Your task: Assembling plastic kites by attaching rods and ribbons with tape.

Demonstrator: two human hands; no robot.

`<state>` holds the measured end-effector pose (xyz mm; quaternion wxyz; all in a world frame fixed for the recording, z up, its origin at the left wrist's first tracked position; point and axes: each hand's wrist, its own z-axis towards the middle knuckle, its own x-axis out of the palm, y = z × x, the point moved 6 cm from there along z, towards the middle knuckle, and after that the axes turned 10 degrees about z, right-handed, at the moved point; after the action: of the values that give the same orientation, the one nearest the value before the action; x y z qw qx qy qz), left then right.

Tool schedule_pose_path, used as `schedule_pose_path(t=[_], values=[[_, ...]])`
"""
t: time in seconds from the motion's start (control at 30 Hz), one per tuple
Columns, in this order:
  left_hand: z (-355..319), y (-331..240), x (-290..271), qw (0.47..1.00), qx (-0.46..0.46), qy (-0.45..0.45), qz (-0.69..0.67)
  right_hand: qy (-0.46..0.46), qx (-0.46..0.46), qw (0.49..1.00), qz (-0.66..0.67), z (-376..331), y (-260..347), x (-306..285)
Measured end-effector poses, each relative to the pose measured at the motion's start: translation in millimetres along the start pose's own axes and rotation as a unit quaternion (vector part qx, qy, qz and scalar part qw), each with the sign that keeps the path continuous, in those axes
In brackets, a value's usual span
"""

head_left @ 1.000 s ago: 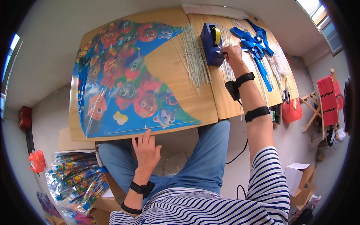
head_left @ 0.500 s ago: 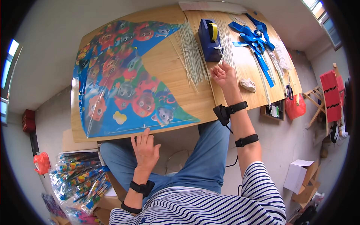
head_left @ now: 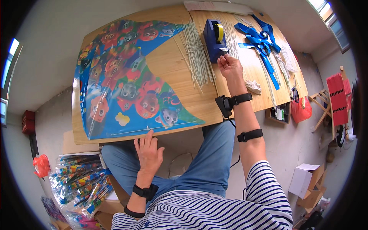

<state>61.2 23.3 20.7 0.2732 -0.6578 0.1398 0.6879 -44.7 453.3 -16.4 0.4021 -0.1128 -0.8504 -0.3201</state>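
In the head view, the right hand (head_left: 231, 68) shows the main change: 1.0 s ago it was up against the front end of the blue tape dispenser (head_left: 211, 42), 0.5 s ago it was lower and just apart from it, and now its fingertips are back up at the dispenser's near end. Its fingers are curled, with the tips drawn close together; whether they touch the dispenser or pinch a bit of tape is too small to tell. The left hand (head_left: 149, 155) has kept its place through all 3 pictures, fingers loosely spread and grasping nothing, 1 fingertip on the near edge of the printed sheet (head_left: 126, 90), beside a thin rod (head_left: 174, 125) and a small pale tab (head_left: 148, 127) lying across it. The sheet lies on the left part of the wooden surface (head_left: 168, 63), unmoved apart from a slight shift of the whole picture. The pile of thin sticks (head_left: 197, 55) sits between sheet and dispenser as before, and the blue straps (head_left: 261, 44) remain to the right. A crumpled white piece (head_left: 253, 86), out of sight 1.0 s ago, now shows beside the right wrist.
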Motion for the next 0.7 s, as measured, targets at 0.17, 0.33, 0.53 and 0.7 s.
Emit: schedule_pose_path(t=[0.17,0.33,0.53,0.7], values=[[-1.2,2.7,-0.3,1.0,-0.005,0.001,-0.005,-0.004,-0.063,0.995,-0.072,-18.2,7.9,18.2],[-0.9,1.6,1.6,1.0,-0.001,-0.002,-0.01,-0.011,-0.068,0.993,-0.095,-21.3,4.1,20.0],[1.2,1.2,-2.2,1.0,0.005,-0.007,-0.011,-0.007,-0.083,0.99,-0.118,-7.6,-1.2,13.3],[-3.9,1.5,-0.9,1.0,0.009,0.007,-0.015,-0.123,-0.129,0.954,-0.24,4.9,8.6,18.7]])
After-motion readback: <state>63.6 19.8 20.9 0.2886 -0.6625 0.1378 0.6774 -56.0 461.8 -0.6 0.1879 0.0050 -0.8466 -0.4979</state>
